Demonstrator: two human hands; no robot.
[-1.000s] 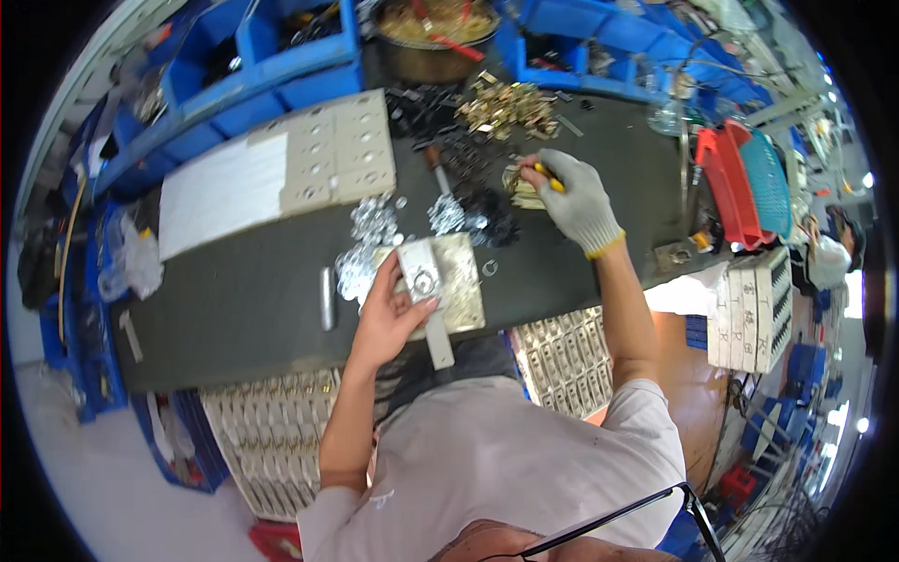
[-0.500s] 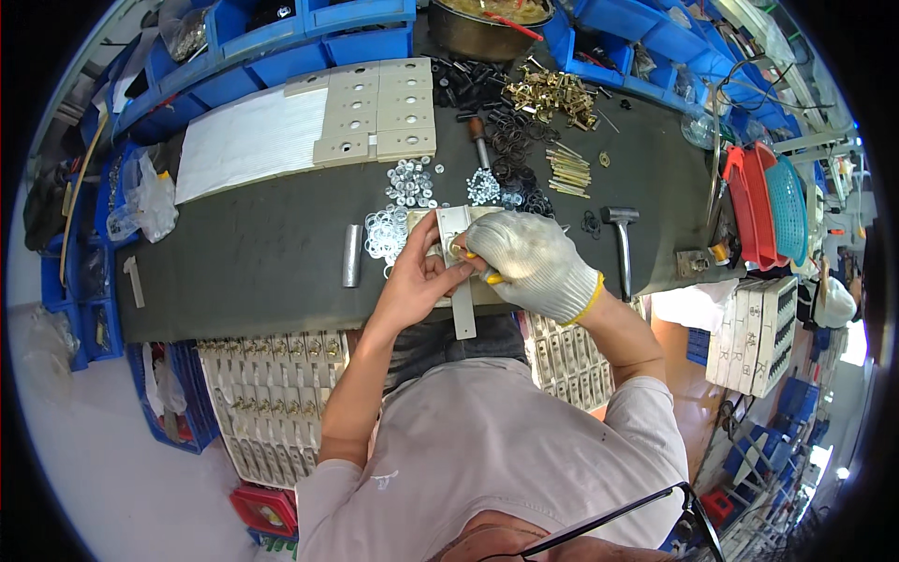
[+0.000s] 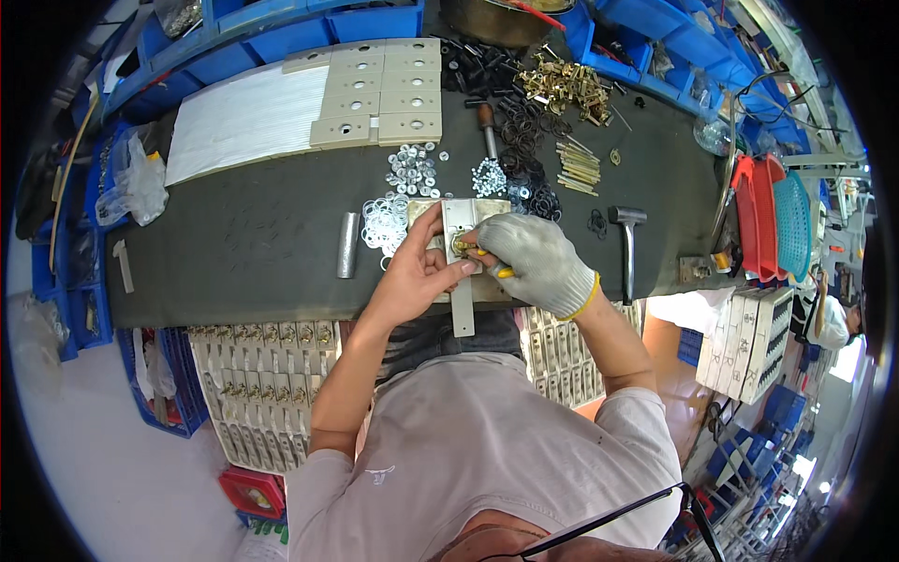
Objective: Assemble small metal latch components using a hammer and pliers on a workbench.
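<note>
A pale short-sleeved shirt (image 3: pixel 496 431) meets dark trousers (image 3: pixel 412 348), and a yellow-cuffed grey knit glove (image 3: pixel 557 272) covers the right hand (image 3: pixel 536 258).

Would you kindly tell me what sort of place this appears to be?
Probably a hardware assembly workshop: a dark workbench bears loose heaps of brass-coloured metal parts and silver ring-shaped washers, plus a silver metal hammer, and blue plastic bins line its far side.
</note>
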